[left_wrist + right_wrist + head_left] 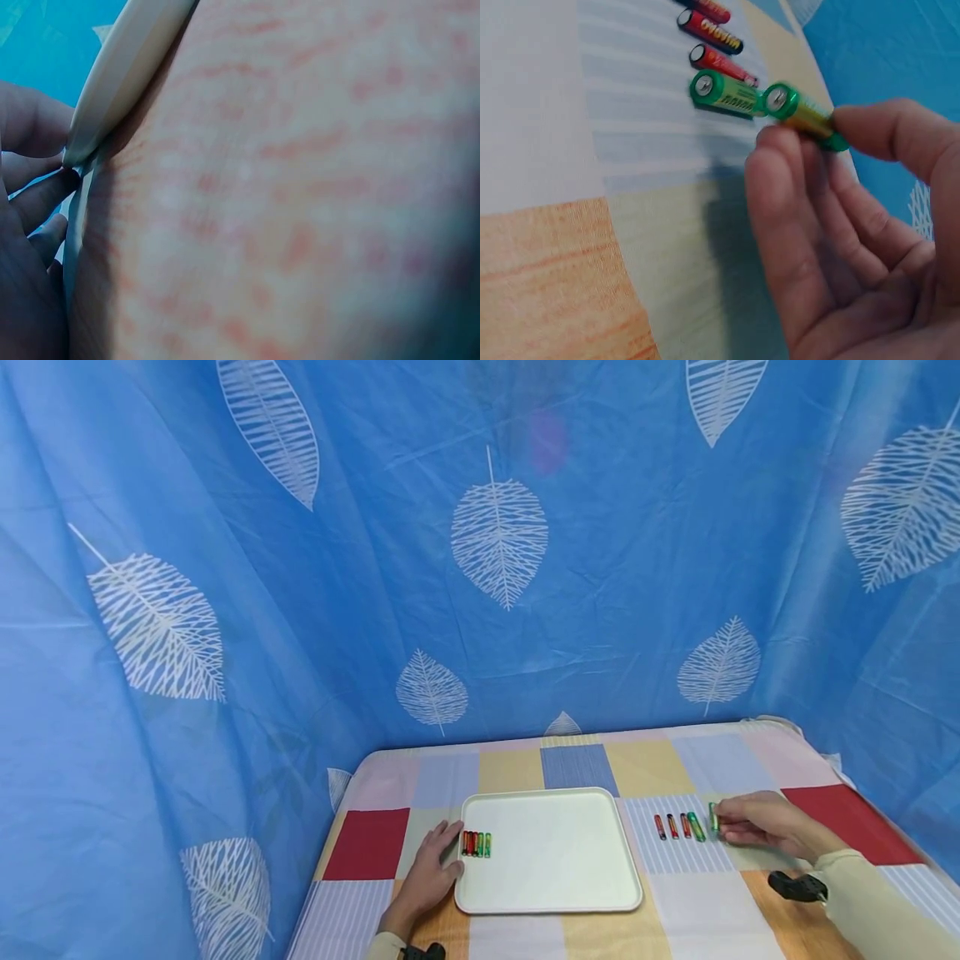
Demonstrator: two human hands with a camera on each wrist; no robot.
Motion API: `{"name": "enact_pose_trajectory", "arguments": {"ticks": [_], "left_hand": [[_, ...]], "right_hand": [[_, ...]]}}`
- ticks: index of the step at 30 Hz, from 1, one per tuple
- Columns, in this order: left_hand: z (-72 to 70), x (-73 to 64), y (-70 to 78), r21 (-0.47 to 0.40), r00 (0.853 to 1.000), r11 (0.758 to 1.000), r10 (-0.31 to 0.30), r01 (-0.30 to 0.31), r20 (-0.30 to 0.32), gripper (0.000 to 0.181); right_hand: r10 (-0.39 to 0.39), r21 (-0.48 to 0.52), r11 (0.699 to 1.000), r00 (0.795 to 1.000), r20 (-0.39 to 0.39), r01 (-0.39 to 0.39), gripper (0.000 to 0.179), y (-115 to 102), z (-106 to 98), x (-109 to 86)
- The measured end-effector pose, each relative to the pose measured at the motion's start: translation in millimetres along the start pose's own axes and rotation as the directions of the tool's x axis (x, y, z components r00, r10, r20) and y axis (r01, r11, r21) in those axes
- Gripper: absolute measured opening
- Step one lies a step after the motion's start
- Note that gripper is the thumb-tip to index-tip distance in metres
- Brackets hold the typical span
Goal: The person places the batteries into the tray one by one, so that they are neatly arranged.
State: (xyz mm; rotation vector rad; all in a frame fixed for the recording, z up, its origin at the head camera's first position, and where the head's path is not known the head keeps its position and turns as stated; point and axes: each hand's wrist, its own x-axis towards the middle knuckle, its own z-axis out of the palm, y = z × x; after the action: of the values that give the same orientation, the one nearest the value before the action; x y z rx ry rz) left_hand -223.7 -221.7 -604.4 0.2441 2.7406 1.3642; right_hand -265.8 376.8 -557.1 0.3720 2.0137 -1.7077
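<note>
My right hand (765, 822) pinches a green battery (806, 114) between thumb and fingers, at the right end of a row on the striped cloth patch. Beside it lies another green battery (697, 827), then three red batteries, the nearest of them a red battery (686, 825). My left hand (431, 872) rests against the left edge of a white tray (555, 852), fingers fairly straight; in the left wrist view its fingertips touch the tray's rim (124, 82). Inside the tray, along its left side, red batteries (469, 843) and green batteries (483, 845) lie side by side.
A patchwork tablecloth (517, 937) covers the table. Behind and to both sides hangs a blue curtain (585, 610) with white leaf prints. Black wrist straps with a camera (797, 887) sit on the arms.
</note>
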Motion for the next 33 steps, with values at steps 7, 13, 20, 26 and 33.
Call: {"name": "enact_pose_trajectory", "arguments": {"ticks": [7,13,20,26,33], "left_hand": [[-0.2,0.0,-2.2,0.017,1.0,1.0,0.006,-0.006,-0.006,0.067],[0.0,-0.4,-1.7,0.013,1.0,1.0,-0.009,0.009,0.0,0.067],[-1.0,0.3,-2.0,0.014,1.0,1.0,-0.004,0.004,0.005,0.067],[-3.2,-0.4,0.0,0.008,1.0,1.0,-0.005,0.005,0.004,0.067],[-5.8,-0.1,1.9,0.002,1.0,1.0,0.0,0.0,0.009,0.068]], "right_hand": [[-0.028,0.219,0.976,0.987,0.16,-0.007,0.019,-8.8,-3.6,-10.8],[-0.083,0.299,0.954,0.963,0.256,0.003,0.021,-20.5,10.2,-19.9],[-0.138,0.255,0.965,0.945,0.295,0.061,0.019,-30.5,41.3,-18.6],[-0.142,0.214,0.974,0.938,0.317,0.075,0.018,-37.6,72.5,-11.4],[-0.153,0.189,0.978,0.922,0.357,0.089,0.024,-42.5,100.8,-5.8]]}}
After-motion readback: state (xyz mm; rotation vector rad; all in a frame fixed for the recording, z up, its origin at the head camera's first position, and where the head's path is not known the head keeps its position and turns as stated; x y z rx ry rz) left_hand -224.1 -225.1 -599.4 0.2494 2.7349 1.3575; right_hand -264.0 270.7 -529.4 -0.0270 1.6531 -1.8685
